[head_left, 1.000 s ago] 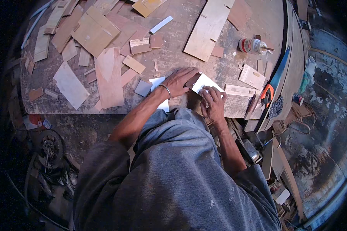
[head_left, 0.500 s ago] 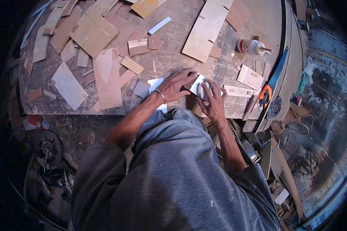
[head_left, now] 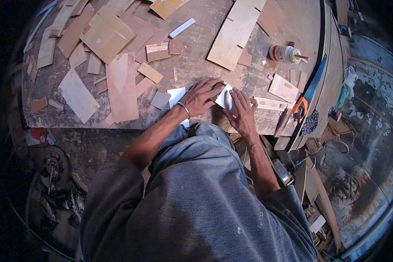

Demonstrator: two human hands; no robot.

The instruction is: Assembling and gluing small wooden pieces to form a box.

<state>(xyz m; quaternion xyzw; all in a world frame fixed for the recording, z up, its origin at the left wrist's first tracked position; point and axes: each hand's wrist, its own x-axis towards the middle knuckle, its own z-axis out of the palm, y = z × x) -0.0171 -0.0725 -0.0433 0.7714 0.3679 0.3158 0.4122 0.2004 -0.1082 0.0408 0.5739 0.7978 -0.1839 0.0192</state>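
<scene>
At the bench's near edge, both my hands close around a small white-faced piece [head_left: 223, 97], perhaps a panel or block; its exact kind is unclear. My left hand [head_left: 201, 97], with a metal bangle at the wrist, grips its left side, fingers reaching toward the far corner. On the right side, my right hand [head_left: 241, 110] presses with bent fingers, the thumb low near the front. Fingers and shadow hide part of the piece. Beneath my left wrist lies a white sheet [head_left: 175, 95], partly covered, beside a small grey square [head_left: 160, 100].
Thin wood offcuts [head_left: 121, 87] lie spread over the left of the workbench [head_left: 192, 52]. A long slotted board [head_left: 233, 32] lies ahead. To the right are a glue jar [head_left: 284, 53] with a stick, a slotted block [head_left: 284, 87] and an orange-handled saw [head_left: 310, 89].
My right hand's fingers have shifted slightly and lie closer together on the piece's right side. My left hand stays nearly in place. The bench items have not visibly moved.
</scene>
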